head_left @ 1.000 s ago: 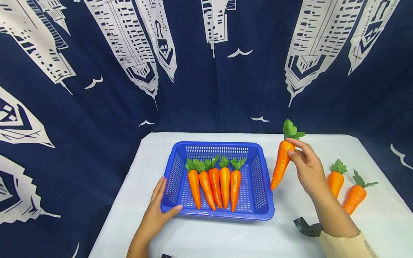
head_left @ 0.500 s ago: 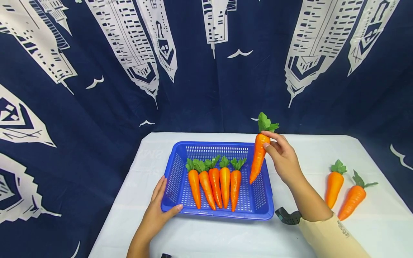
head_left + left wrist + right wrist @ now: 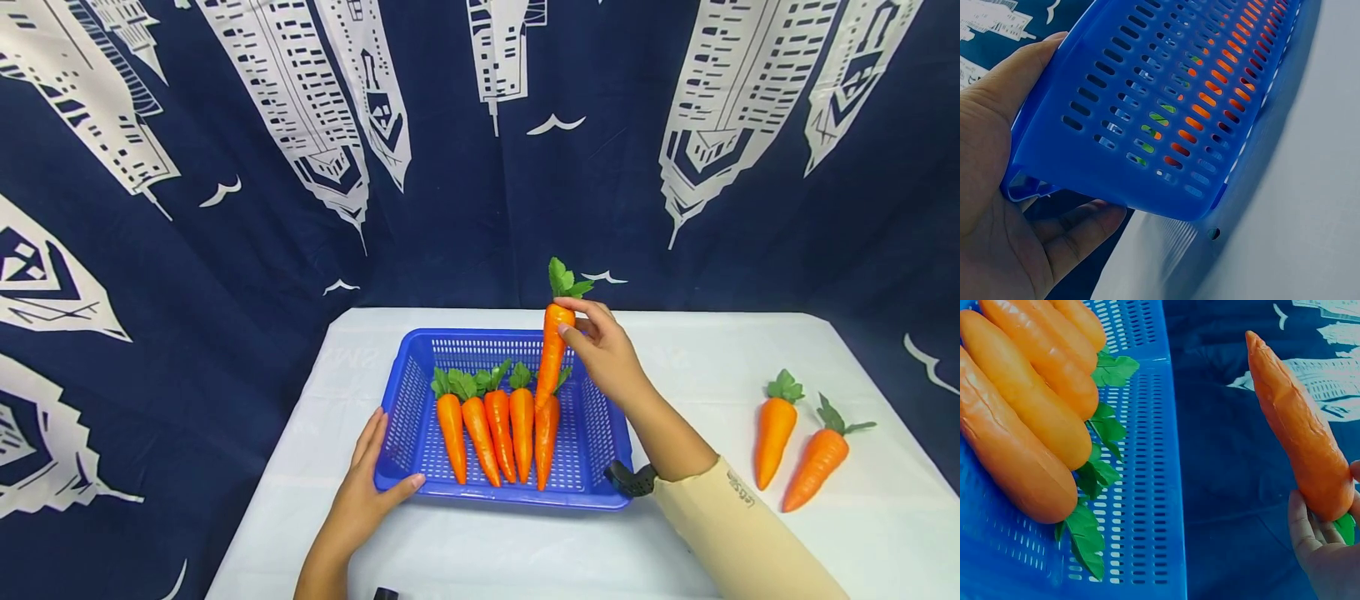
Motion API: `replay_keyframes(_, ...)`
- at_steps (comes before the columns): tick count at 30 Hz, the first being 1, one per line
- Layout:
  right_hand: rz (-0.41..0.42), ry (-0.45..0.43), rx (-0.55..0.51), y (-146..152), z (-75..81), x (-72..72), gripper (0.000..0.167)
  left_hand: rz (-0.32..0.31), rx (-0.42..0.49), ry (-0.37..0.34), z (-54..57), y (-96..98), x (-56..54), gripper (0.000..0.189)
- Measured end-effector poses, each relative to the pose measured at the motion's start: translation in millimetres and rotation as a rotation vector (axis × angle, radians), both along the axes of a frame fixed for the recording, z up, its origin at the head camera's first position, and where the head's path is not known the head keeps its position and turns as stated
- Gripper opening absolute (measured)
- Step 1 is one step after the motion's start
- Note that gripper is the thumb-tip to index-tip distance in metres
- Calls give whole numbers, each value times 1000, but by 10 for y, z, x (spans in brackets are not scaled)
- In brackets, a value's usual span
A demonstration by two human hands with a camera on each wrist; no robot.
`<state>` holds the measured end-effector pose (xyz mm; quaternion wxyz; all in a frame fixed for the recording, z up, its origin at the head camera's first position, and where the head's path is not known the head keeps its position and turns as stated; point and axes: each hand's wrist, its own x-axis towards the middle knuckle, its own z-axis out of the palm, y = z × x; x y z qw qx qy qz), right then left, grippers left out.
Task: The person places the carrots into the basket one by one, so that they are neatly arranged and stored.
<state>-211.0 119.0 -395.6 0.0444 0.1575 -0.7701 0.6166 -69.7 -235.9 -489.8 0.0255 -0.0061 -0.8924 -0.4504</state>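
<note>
A carrot (image 3: 551,354) with green leaves is held by its top end between the thumb and fingers of my right hand (image 3: 613,358). It hangs tip down over the blue plastic basket (image 3: 517,498), in front of the rightmost carrot (image 3: 547,446) lying there. Several carrots lie side by side in the basket, leaves toward the back. The right wrist view shows the held carrot (image 3: 1297,425) apart from the others. My left hand (image 3: 360,504) grips the basket's near left corner, thumb on the front rim and fingers along the left side.
Two more carrots, one upright-lying (image 3: 776,437) and one slanted (image 3: 817,467), lie on the white table (image 3: 480,550) to the right. A navy curtain (image 3: 450,233) with white building prints hangs behind the table.
My right hand has carried the carrot leftward, from beside the basket's right edge to over the carrots in it. My left hand and the basket have stayed in place.
</note>
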Motion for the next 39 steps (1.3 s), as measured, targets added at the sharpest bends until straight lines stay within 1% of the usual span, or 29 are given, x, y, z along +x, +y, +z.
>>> replay_keyframes(4, 43, -19, 44, -95, -26, -78, 43, -2, -3, -7, -5, -4, -2, 105)
replay_keyframes(7, 88, -38, 87, -162, -55, -123, 48, -4, -1, -10, -6, -8, 0, 105)
replay_keyframes(11, 142, -57, 163, -248, -104, -160, 50, -4, -3, -13, -7, -11, 2, 105)
replay_keyframes(17, 189, -96, 325, -366, -213, -194, 52, -4, 5, -16, -7, -1, 1, 105)
replay_keyframes(20, 217, -97, 418, -428, -277, -206, 49, -1, 12, -27, -11, -1, 4, 105)
replay_keyframes(24, 226, -85, 501, -502, -357, -218, 43, -3, 18, -27, -9, 0, 2, 106)
replay_keyframes(30, 232, -69, 572, -582, -423, -202, 38, -2, 12, -16, -12, -2, 4, 105)
replay_keyframes(34, 242, -50, 615, -632, -466, -178, 36, -1, 9, -9, -22, -6, 5, 105)
replay_keyframes(39, 230, -40, 634, -699, -521, -166, 37, -2, 6, -11, -18, -12, -3, 105)
